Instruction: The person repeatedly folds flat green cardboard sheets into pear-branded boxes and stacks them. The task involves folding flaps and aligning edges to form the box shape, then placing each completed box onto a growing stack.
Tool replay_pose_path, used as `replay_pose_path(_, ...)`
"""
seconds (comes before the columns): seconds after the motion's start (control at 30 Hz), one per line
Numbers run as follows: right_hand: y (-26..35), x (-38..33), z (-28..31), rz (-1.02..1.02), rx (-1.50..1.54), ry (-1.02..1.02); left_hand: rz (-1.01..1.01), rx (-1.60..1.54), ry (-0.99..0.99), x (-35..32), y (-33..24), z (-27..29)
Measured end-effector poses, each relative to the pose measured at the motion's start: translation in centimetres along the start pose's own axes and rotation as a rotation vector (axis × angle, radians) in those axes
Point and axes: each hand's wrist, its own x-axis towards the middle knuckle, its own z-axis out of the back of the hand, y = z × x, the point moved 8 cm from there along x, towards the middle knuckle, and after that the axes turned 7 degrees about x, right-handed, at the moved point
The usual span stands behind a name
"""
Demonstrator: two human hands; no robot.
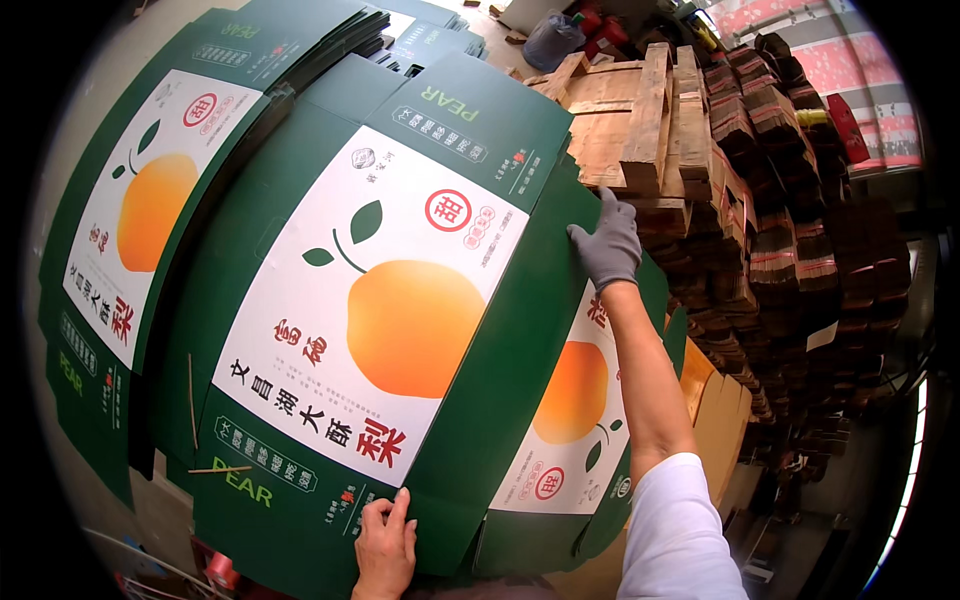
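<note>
Your left hand (385,545) is bare, comes in from the bottom edge, fingers together and flat on the near green edge of the flat carton blank (390,300), thumb side tucked at the rim; looks like pressing/pinching the edge, can't tell if it's wrapped under. Your right hand (607,243) wears a grey glove, arm fully stretched up and fwd, white sleeve pushed to above the elbow, forearm bare. Gloved fingers curl over the far right edge of the same blank, clamped on it. Blank is a big green unfolded box sheet w/ white panel and orange pear graphic, lying tilted across the middle of the view, sitting on top of other blanks. 2nd blank (570,410) w/ same print shows underneath, under your right forearm. More of the same in a stack of blanks (150,210) at left, just beside. Wooden pallets (640,120) sit behind the right hand, near it. Bundles of brown cardboard (790,220) piled at right, further back. Blue water jug (552,38) at top, well apart.
</note>
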Motion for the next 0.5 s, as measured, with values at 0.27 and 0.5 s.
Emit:
replay_pose_path(0.27, 4.8, -2.0, -0.7, 0.387, 0.337, 0.201, 0.001, 0.000, -0.001, 0.0, 0.0, 0.1)
replay_pose_path(0.5, 6.4, -3.0, 0.7, 0.460, 0.184, 0.095, -0.004, -0.023, -0.004, 0.1, 0.0, 0.0)
